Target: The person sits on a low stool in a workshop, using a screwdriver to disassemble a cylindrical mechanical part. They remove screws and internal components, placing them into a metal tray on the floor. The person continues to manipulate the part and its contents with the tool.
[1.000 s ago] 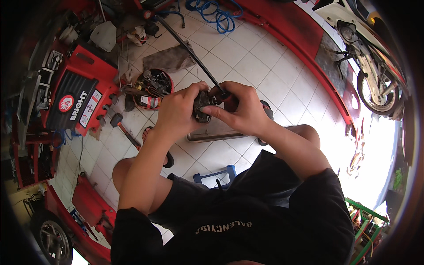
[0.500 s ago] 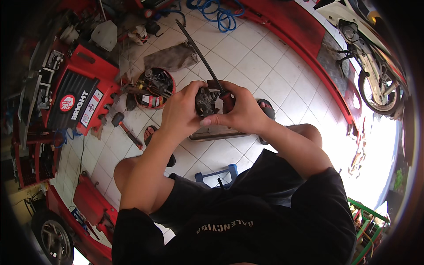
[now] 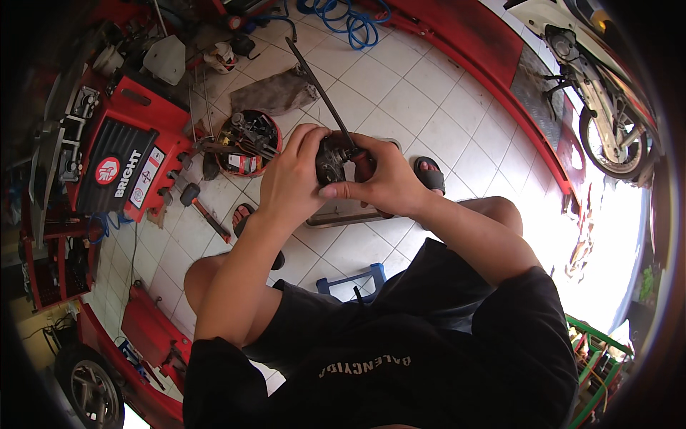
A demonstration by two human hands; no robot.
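Between my hands is a dark, greasy metal part (image 3: 331, 163), possibly a carburetor. My left hand (image 3: 291, 170) is closed around its left side, fingers over the top. My right hand (image 3: 389, 175) is wrapped round the dark red handle (image 3: 364, 167) of a long screwdriver, with its thumb reaching to the part's lower edge. The screwdriver's thin dark shaft (image 3: 321, 89) slants up and left, away from me. Below the hands lies a shallow metal tray (image 3: 339, 220) on the floor, mostly covered by them. My fingers hide much of the part.
A round red-rimmed tub (image 3: 279, 143) full of tools and parts stands front left, near a grey rag (image 3: 271, 93). A hammer (image 3: 204, 209) lies beside my left foot. Left stands a red machine (image 3: 132, 154); far right, a motorcycle wheel (image 3: 611, 139). A blue hose (image 3: 350, 25) coils ahead.
My right hand has tilted and shifted slightly left, and the screwdriver handle has turned a little with it. Both hands keep their hold.
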